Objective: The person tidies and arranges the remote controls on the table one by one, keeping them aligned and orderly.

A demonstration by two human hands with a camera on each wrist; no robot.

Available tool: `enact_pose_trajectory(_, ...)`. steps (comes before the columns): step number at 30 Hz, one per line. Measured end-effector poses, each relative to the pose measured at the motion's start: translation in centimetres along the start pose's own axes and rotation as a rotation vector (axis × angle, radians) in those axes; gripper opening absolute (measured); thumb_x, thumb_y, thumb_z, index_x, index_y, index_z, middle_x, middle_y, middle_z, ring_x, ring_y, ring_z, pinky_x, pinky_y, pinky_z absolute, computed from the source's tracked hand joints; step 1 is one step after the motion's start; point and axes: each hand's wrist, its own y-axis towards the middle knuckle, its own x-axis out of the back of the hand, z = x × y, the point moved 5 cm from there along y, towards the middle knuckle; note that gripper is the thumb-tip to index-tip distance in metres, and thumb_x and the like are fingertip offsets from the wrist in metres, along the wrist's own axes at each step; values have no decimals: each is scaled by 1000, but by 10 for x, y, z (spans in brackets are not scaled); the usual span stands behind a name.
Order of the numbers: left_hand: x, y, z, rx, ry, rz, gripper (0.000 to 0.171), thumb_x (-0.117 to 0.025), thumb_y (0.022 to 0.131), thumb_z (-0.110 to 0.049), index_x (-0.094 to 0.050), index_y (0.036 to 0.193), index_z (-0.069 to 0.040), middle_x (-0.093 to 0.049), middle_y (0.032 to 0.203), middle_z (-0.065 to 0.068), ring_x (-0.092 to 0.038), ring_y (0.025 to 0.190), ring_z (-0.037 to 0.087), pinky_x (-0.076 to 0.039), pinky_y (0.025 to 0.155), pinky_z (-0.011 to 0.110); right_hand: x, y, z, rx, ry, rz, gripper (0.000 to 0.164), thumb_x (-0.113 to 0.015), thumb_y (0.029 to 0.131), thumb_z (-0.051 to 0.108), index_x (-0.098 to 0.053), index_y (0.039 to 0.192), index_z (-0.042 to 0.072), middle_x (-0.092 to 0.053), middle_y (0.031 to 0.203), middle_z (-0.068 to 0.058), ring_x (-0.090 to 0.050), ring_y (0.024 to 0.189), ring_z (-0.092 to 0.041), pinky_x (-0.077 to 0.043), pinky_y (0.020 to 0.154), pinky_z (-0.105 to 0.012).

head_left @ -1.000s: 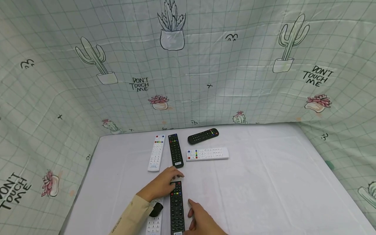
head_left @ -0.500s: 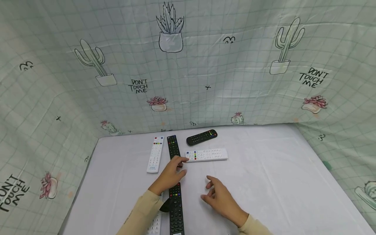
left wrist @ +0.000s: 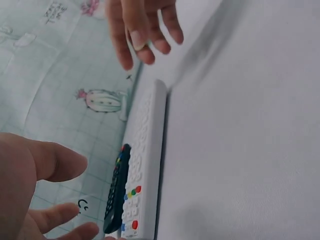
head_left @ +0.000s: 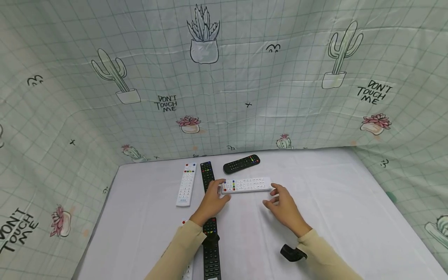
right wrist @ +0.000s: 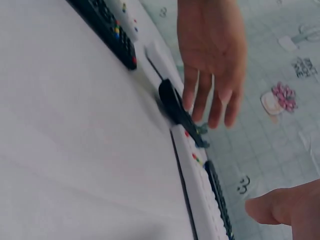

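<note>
A white remote control (head_left: 246, 185) lies crosswise on the white table. At its left end is my left hand (head_left: 211, 200), thumb and fingers spread around the corner. My right hand (head_left: 285, 206) is at the opposite end, its fingers loosely bent and the forefinger tip at the edge. Whether either hand touches the remote, I cannot tell. In the left wrist view the white remote (left wrist: 150, 165) lies between the left hand (left wrist: 40, 185) and the right hand (left wrist: 145, 30). The left hand covers the lower part of a black remote (head_left: 207, 171).
Behind the white remote lies a slanted black remote (head_left: 241, 164). Another white remote (head_left: 186, 184) is at the left. Nearer me, a long black remote (head_left: 211, 258) and a white one (head_left: 189, 270) are partly under the left sleeve. A patterned curtain (head_left: 245, 77) borders the table's back.
Both hands have moved forward from around the front black remote. The left hand has gone to the white crosswise remote's left end, the right hand to its right end. The remotes keep their places.
</note>
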Motion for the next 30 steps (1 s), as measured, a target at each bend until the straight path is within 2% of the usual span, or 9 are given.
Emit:
enact_pose_trajectory(7, -6, 5, 1, 122, -79, -9, 64, -67, 99, -12, -41, 156, 2, -38, 158, 26, -40, 148, 46, -41, 118, 58, 9, 13, -13, -30, -23, -25, 66, -73, 95, 4, -40, 150, -15, -48, 127, -32, -66, 106, -40, -58, 84, -45)
enact_pose_trajectory(17, -13, 8, -1, 162, -70, -11, 72, -69, 98, -12, -35, 158, 4, -33, 162, 29, -34, 151, 47, -27, 125, 63, 6, 27, -27, -66, -48, 5, 69, -72, 97, 5, -35, 152, -14, -45, 133, -34, -60, 115, -43, -53, 95, -53)
enact_pose_trajectory(26, -20, 13, -1, 186, -65, 4, 74, -69, 98, -16, -33, 159, 3, -35, 163, 29, -36, 151, 46, -31, 124, 61, -1, 37, -29, -66, -52, 64, 74, -72, 96, 7, -32, 156, -13, -46, 143, -35, -56, 126, -47, -51, 102, -58)
enact_pose_trajectory(30, -23, 15, 1, 201, -84, 10, 73, -69, 99, -15, -33, 160, 3, -34, 165, 28, -35, 152, 45, -31, 124, 60, -4, 39, -25, -48, -58, 79, 77, -72, 96, 6, -30, 157, -12, -48, 145, -35, -56, 126, -46, -52, 101, -57)
